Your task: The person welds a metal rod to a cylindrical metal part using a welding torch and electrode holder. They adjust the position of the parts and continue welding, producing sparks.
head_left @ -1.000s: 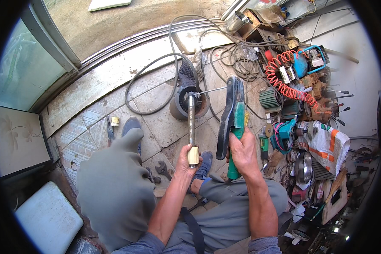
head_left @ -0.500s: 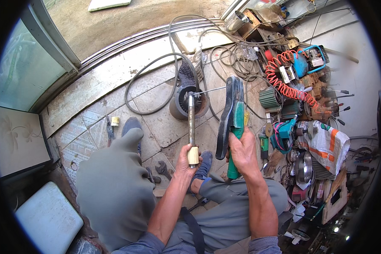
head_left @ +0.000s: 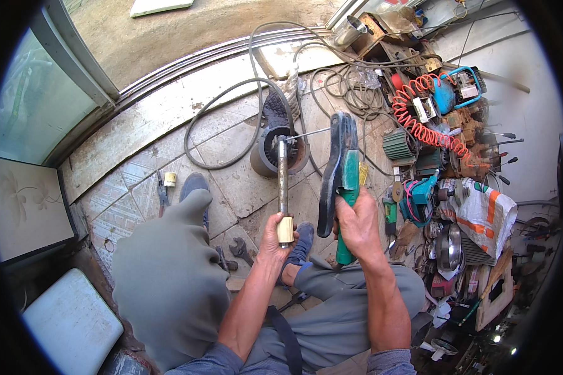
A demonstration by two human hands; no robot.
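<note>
My left hand (head_left: 272,240) is closed around the lower end of a long, worn metal rod (head_left: 283,181), near a cream sleeve (head_left: 286,230) on it. The rod's upper end is over the mouth of a dark, round metal housing (head_left: 264,161) on the floor. My right hand (head_left: 360,228) grips the green handle of a welding electrode holder (head_left: 349,178) with a long black lever. A thin electrode (head_left: 311,132) runs from its top leftward to the rod's upper end; I cannot tell whether the tip touches it.
Black cables (head_left: 222,167) loop on the tiled floor around the housing. Pliers (head_left: 162,195), a cream cylinder (head_left: 170,179) and a wrench (head_left: 239,250) lie near my feet. At right are an orange coiled hose (head_left: 403,119), a teal power tool (head_left: 422,194) and a white sack (head_left: 481,215).
The electrode holder in my right hand has shifted slightly left, and its black lever has turned a little. My left hand and the rod stay in place.
</note>
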